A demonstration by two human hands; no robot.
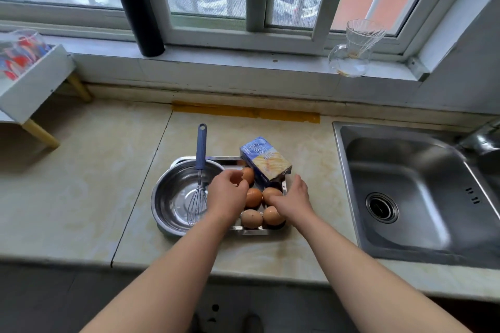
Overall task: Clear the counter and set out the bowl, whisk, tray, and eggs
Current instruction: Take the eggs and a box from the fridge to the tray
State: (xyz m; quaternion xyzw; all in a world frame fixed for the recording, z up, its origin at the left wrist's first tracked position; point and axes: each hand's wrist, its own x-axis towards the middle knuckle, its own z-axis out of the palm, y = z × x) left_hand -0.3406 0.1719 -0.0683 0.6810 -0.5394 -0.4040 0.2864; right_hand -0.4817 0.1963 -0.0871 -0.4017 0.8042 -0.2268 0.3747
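Both forearms reach forward over the tabletop (81,184) toward a steel tray (251,230).

Left hand (227,194): positioned over the left part of the tray, palm down, fingers curled loosely. Its fingertips sit at an egg (247,175) at the far side of the tray. Whether the fingers actually pinch that egg cannot be told, since the hand covers the contact.

Right hand (293,199): positioned at the right edge of the tray, palm down, fingers extended and slightly spread. Its thumb lies across a second egg (270,193).

Between the two hands lies a third egg (253,197). Nearer the person than the hands, two further eggs (251,218) lie side by side against the near rim of the tray.

Just left of the left hand is a steel bowl (173,197), overlapping the left end of the tray. A whisk (198,184) rests in the bowl, wire head down, blue handle leaning over the far rim.

Beyond the right hand, a blue carton (265,159) lies tilted on the far right corner of the tray.

Well to the right of the right hand is a steel sink (405,192), set into the tabletop.
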